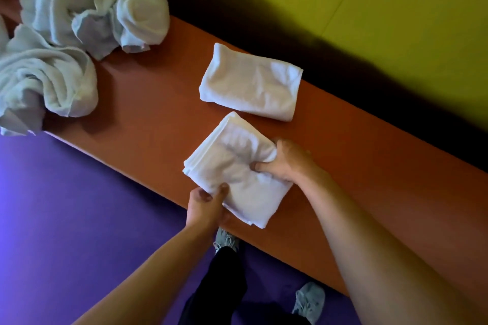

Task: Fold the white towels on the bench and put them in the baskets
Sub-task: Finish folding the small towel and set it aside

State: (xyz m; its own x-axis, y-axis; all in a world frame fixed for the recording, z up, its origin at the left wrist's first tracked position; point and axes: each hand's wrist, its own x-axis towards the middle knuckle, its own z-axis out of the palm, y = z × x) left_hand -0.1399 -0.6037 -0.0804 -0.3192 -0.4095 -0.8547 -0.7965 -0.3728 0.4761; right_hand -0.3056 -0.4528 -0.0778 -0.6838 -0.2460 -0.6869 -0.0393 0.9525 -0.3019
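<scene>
Orange tabletop point(148, 113) running diagonally across the view, purple floor point(66, 206) on the near side, yellow-green floor point(383, 8) on the far side with a dark shadow band between. Down the middle, folded white towel point(232, 169) lying on the tabletop near its front edge, layered edges showing along its upper left side. Left hand point(204, 206) at the towel's near corner, grip closed on it, thumb on top and fingers tucked beneath. Right hand point(286, 162) at the towel's right edge, grip bunched into the cloth, thumb pressed across the top, fabric puckered around it. Both forearms bare, reaching in from the bottom of the view.

Just beyond, a second folded towel point(250, 84) resting flat on the tabletop, close to the first but not touching, nearer the far edge. Well off to the upper left, a heap of unfolded towels point(87, 10) twisted and knotted together, with another crumpled towel point(45, 82) below it spilling over the front edge of the tabletop.

Below the hands, dark trouser leg point(224, 285) and two pale sneakers point(309, 301) planted on the purple floor, one toe tucked right against the tabletop's base.
</scene>
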